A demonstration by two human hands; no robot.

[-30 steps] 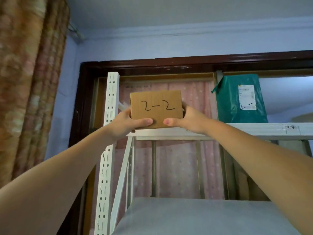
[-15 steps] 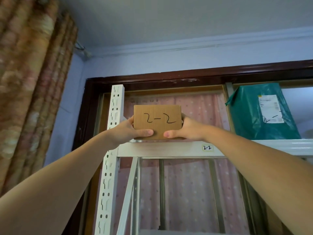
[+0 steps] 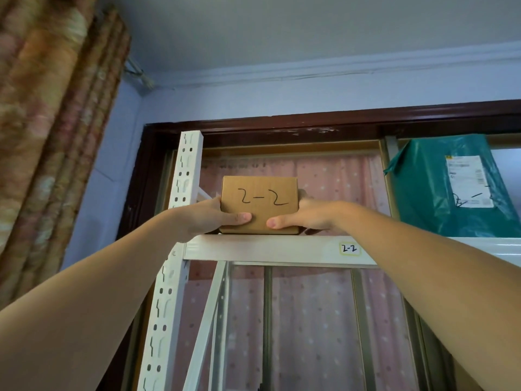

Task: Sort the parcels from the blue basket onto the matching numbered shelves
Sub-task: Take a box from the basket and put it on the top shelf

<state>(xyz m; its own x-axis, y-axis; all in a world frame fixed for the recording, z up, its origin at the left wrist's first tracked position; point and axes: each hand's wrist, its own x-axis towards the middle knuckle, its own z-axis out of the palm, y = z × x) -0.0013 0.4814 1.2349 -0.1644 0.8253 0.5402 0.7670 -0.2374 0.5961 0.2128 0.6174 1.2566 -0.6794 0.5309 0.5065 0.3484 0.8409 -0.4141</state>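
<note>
A small cardboard box [image 3: 259,204] marked "2-2" in black pen sits at the centre of the view, its bottom edge at the top edge of the white shelf beam [image 3: 267,248]; whether it rests fully on the shelf or is just above it cannot be told. The left hand [image 3: 208,218] clasps the box from its 9 o'clock side, thumb pressed flat across the lower front face, the other fingers hidden behind the cardboard. The right hand [image 3: 307,218] mirrors it from 3 o'clock — thumb on the front, remaining fingers wrapped out of sight round the side. Both hands are closed on the box, thumb tips near each other but apart.

At 4 o'clock from the box, a small yellow-edged label [image 3: 349,248] on the beam reads "2-2". Toward 3 o'clock, on the same shelf level and well apart from the box, stands a green plastic-wrapped parcel [image 3: 423,193] with a white shipping sticker. The perforated white upright [image 3: 180,198] rises at 9 o'clock — beyond it, at 10 o'clock, hangs a patterned curtain [image 3: 48,108].
</note>
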